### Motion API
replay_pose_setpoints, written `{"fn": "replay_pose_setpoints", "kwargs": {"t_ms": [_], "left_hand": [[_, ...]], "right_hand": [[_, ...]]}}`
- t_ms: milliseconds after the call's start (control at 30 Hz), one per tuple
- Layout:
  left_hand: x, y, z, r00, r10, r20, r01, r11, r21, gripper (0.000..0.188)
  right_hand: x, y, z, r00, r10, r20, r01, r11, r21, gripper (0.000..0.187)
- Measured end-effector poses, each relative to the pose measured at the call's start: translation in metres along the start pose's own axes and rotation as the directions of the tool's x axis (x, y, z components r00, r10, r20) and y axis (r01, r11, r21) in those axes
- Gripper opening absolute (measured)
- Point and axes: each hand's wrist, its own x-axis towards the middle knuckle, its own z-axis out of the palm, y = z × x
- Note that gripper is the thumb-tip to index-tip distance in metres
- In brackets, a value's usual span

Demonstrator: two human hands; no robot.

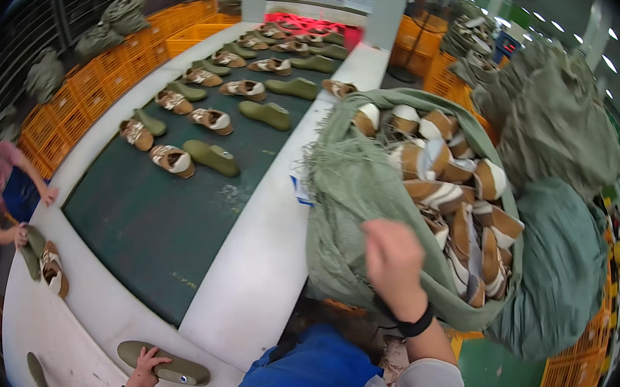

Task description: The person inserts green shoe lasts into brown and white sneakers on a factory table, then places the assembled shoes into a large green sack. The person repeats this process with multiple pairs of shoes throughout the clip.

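My left hand (145,370) lies over a green shoe last (189,372) on the white table at the lower left, fingers wrapped across it. In front of me my right hand (394,266) is smeared by motion, so its fingers do not show clearly. It is beside the open mouth of a green woven sack (358,206), near its left part. Brown-and-white shoe uppers (464,240) fill the sack. I cannot tell whether the right hand touches the cloth.
A dark green conveyor belt (156,215) carries rows of uppers and green lasts toward a red-lit machine (309,23). Across the belt, a co-worker (12,185) holds a last beside an upper (52,270). Orange crates (78,101) and full sacks (559,121) stand around.
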Motion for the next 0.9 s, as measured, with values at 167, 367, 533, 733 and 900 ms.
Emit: {"fn": "replay_pose_setpoints", "kwargs": {"t_ms": [167, 367, 533, 733, 900], "left_hand": [[0.026, 0.009, -0.031, 0.956, -0.261, 0.132, 0.293, 0.836, -0.465, 0.042], [0.053, 0.071, -0.027, 0.986, -0.167, -0.027, 0.161, 0.977, -0.136, 0.031], [0.059, 0.162, -0.028, 0.97, 0.225, -0.094, -0.229, 0.973, -0.039, 0.036], [0.057, 0.24, -0.032, 0.975, 0.215, -0.046, -0.22, 0.964, -0.152, 0.029], [0.088, 0.277, -0.031, 0.878, 0.409, -0.248, -0.46, 0.864, -0.204, 0.049]], "right_hand": [[-0.015, 0.09, -0.055, 0.872, 0.481, -0.093, -0.462, 0.744, -0.482, 0.036], [-0.051, 0.144, -0.073, 0.858, 0.42, -0.294, -0.507, 0.612, -0.607, 0.042], [-0.036, 0.144, -0.058, 0.712, 0.692, -0.122, -0.61, 0.522, -0.597, 0.022], [0.017, 0.076, -0.116, 0.808, 0.225, -0.544, -0.34, 0.933, -0.119, 0.019], [0.056, 0.04, -0.13, 0.746, 0.498, -0.442, 0.068, 0.603, 0.795, 0.029]]}}
